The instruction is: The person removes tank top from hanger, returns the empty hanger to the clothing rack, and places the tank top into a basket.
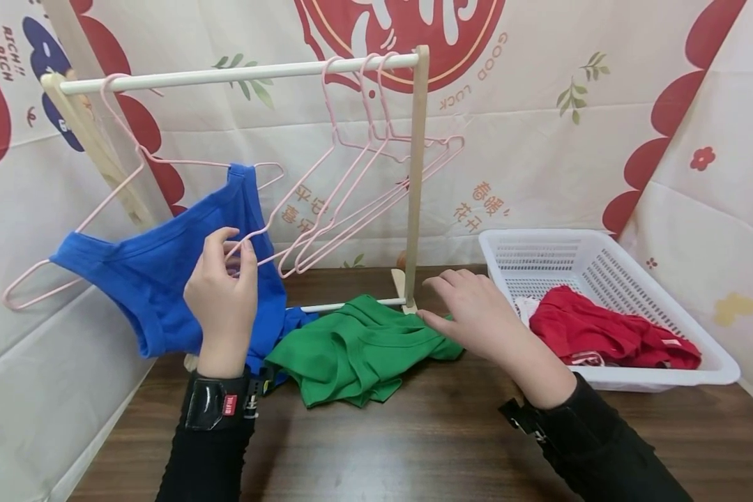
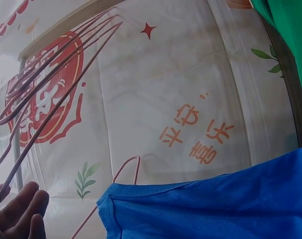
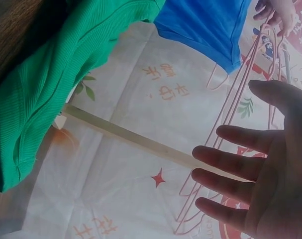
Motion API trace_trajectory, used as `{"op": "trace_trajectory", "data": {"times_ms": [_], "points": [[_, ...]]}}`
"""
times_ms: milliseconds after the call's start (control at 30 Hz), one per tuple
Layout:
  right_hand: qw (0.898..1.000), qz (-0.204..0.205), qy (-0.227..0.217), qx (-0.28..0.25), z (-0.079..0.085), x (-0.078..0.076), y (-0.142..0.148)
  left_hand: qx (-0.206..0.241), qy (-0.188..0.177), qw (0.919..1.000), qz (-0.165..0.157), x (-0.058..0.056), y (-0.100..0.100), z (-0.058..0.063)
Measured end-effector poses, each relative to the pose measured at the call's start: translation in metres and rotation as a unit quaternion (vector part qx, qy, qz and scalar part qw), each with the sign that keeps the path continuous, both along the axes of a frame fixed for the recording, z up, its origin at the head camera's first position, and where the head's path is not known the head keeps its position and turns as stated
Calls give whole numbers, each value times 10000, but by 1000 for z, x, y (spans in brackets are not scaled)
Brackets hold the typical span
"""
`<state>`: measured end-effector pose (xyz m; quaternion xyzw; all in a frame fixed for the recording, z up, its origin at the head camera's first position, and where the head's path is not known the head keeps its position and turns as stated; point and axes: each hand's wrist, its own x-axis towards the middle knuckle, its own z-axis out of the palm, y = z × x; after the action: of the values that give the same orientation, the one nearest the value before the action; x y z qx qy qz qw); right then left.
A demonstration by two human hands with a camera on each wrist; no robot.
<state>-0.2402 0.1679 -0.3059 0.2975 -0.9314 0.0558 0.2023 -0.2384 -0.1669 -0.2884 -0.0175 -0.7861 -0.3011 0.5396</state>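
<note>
My left hand [image 1: 222,296] pinches the lower left end of a pink hanger [image 1: 303,183], whose hook is over the white rod [image 1: 238,74]. Behind that hand, a blue sleeveless top [image 1: 176,268] hangs by its straps from another pink hanger [image 1: 110,199] at the rod's left. Over the right end of a crumpled green garment [image 1: 364,348] on the table is my right hand [image 1: 477,307]. It holds nothing, and in the right wrist view its fingers [image 3: 230,162] are straight and spread. The left wrist view catches only part of the left hand [image 2: 21,214].
Two more pink hangers hang near the rack's right wooden post [image 1: 417,174]. At the right, a white plastic basket [image 1: 652,279] contains a red garment [image 1: 609,331] and something white. A printed cloth [image 1: 539,167] stands behind the dark wooden table [image 1: 376,453].
</note>
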Motion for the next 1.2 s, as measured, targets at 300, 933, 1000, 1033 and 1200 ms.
{"op": "trace_trajectory", "data": {"times_ms": [300, 933, 1000, 1033, 1200], "points": [[9997, 3, -228, 0, -1, 1, -6, -107, 225, 9996, 106, 8, -1, 3], [9974, 363, -473, 409, -30, 0, -30, -1182, 1258, 9836, -524, 21, 13, 8], [9967, 390, -545, 463, -32, 0, -32, -1447, 1251, 9793, -657, 22, 16, 6], [9964, 403, -580, 470, -34, 0, -33, -1572, 1226, 9772, -724, 22, 17, 5], [9949, 495, -763, 447, -40, -1, -39, -2218, 1051, 9640, -1024, 22, 21, 1]]}}
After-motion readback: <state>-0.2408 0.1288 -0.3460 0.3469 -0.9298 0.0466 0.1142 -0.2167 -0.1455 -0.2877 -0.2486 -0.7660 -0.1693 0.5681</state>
